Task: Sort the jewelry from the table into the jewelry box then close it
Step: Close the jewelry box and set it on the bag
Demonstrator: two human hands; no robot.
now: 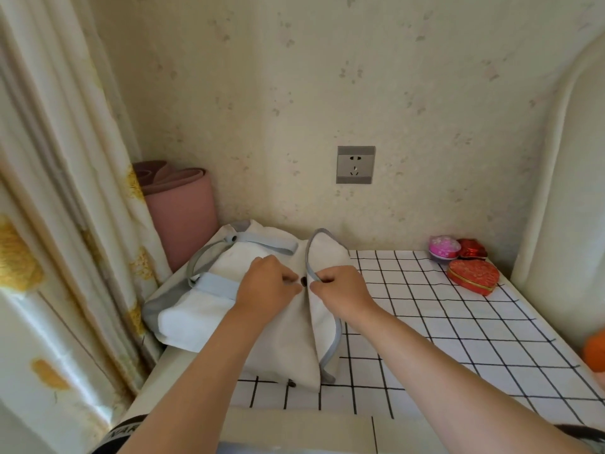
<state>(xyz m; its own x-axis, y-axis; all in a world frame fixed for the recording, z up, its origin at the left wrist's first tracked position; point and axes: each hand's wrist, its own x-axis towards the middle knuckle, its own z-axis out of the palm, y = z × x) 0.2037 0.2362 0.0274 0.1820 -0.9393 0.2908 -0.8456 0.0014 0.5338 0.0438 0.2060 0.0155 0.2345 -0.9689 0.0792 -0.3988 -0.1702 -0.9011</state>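
Note:
A white cloth bag (pixel 281 342) with pale blue and grey trim lies on the left of the table. My left hand (pixel 265 286) and my right hand (pixel 340 291) meet over its middle, each pinching the fabric edge beside a small dark snap button (pixel 303 281). At the back right corner sit a red heart-shaped box (pixel 473 276), shut, a round pink box (pixel 443 247) and a dark red foil box (pixel 471 249). No loose jewelry shows on the table.
The table carries a white cloth with a black grid (pixel 458 339). A rolled pink mat (pixel 183 208) stands behind the bag by the curtain (pixel 59 191). An orange object (pixel 595 352) lies at the right edge. A wall socket (pixel 356 164) is above.

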